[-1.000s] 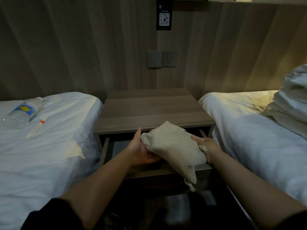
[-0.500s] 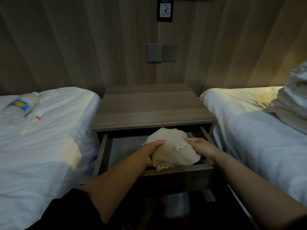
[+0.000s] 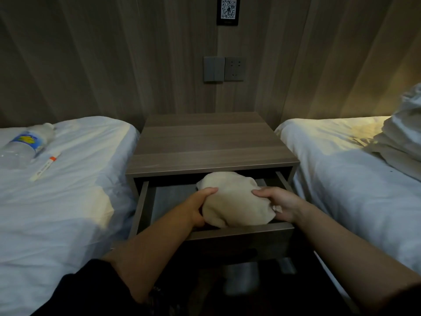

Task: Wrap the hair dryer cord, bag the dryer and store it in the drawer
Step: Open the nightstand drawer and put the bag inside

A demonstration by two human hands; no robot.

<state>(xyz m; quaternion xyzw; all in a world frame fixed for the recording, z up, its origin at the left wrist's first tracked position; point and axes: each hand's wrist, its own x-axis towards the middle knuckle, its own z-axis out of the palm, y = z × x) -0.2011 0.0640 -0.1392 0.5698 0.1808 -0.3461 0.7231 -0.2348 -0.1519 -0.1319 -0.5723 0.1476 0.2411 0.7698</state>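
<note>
Cloth bag (image 3: 234, 201) in open drawer (image 3: 239, 232), left grip (image 3: 198, 208) and right grip (image 3: 280, 202) holding it

Bed (image 3: 68, 213) bears a bottle (image 3: 22, 144) and pen (image 3: 45, 165); the drawer (image 3: 239, 232) holds the bag (image 3: 234, 201).

Both hands are on the beige cloth bag (image 3: 234, 201), which is down inside the open drawer (image 3: 239, 232). The left hand (image 3: 198, 206) grips its left side, thumb over the top. The right hand (image 3: 278, 204) curls round the right end, at the bunched neck. The bag sits in the drawer's right half, under the edge of the wooden surface (image 3: 209, 142). On the left bed (image 3: 68, 213) a water bottle (image 3: 25, 144) lies just beside a pen (image 3: 45, 165).
</note>
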